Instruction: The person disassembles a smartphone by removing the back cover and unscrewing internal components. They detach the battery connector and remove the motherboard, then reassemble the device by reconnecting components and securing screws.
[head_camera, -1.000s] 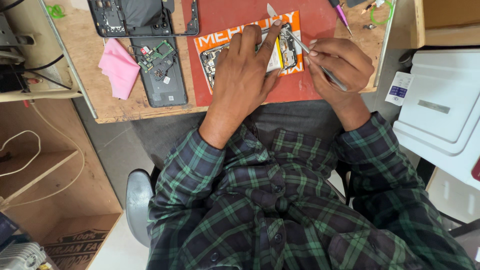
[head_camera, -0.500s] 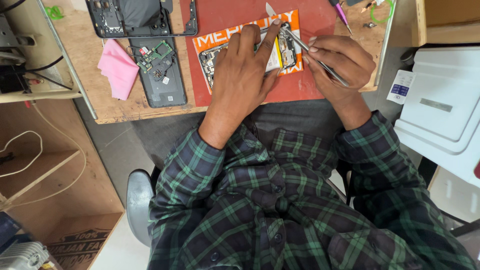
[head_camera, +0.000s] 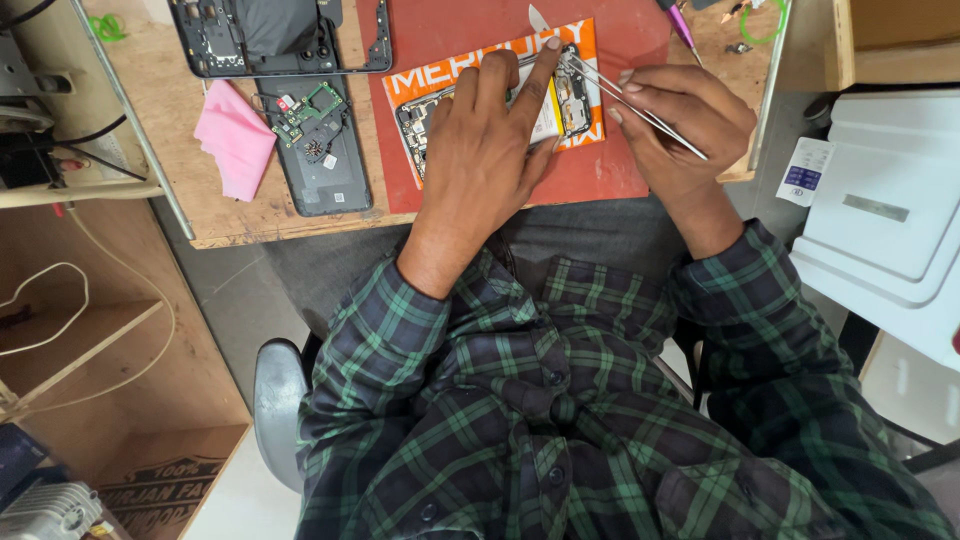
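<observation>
The left hand (head_camera: 490, 140) lies flat on the open phone (head_camera: 500, 105), fingers spread. The right hand (head_camera: 680, 120) pinches tweezers (head_camera: 630, 100), tips at the phone.

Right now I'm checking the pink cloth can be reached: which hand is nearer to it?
Left. The left hand rests on the opened phone, right of the pink cloth; the right hand is farther right, holding tweezers.

A person seen from above wears a long-sleeved flannel shirt in dark navy and green plaid, with small dark buttons running down the front. Both sleeves are pushed up to mid-forearm, the cuffs bunched. The left hand (head_camera: 490, 150) and right hand (head_camera: 680, 125) are bare, without rings or watch.
</observation>
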